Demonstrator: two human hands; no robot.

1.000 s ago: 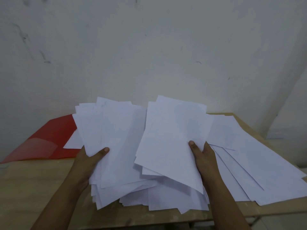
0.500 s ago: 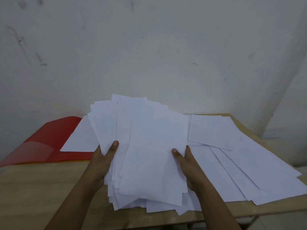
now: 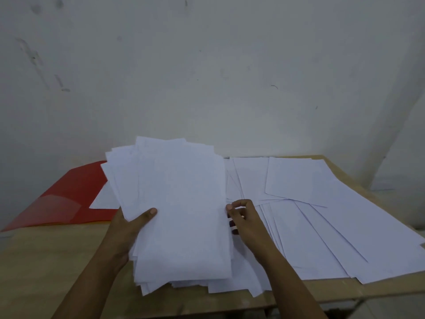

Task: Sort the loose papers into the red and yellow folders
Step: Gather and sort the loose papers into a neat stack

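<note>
My left hand (image 3: 128, 229) grips a thick stack of white papers (image 3: 181, 203) at its left edge, thumb on top, and holds it tilted above the table. At the stack's right edge my right hand (image 3: 246, 217) has its fingers curled, fingertips against the paper; whether they pinch it I cannot tell. More loose white papers (image 3: 322, 226) lie fanned out over the right half of the table. The red folder (image 3: 64, 199) lies open at the back left with one white sheet (image 3: 103, 199) on it. A thin yellow edge (image 3: 76, 223) shows under the red folder's front.
The wooden table (image 3: 46, 261) stands against a grey-white wall (image 3: 207, 77). Its front edge runs below my forearms and its right edge lies beyond the spread papers. Bare wood shows at the front left.
The two fanned handfuls have been brought together into one stack. My right thumb has come off the top of the stack, and that hand now sits at its right edge.
</note>
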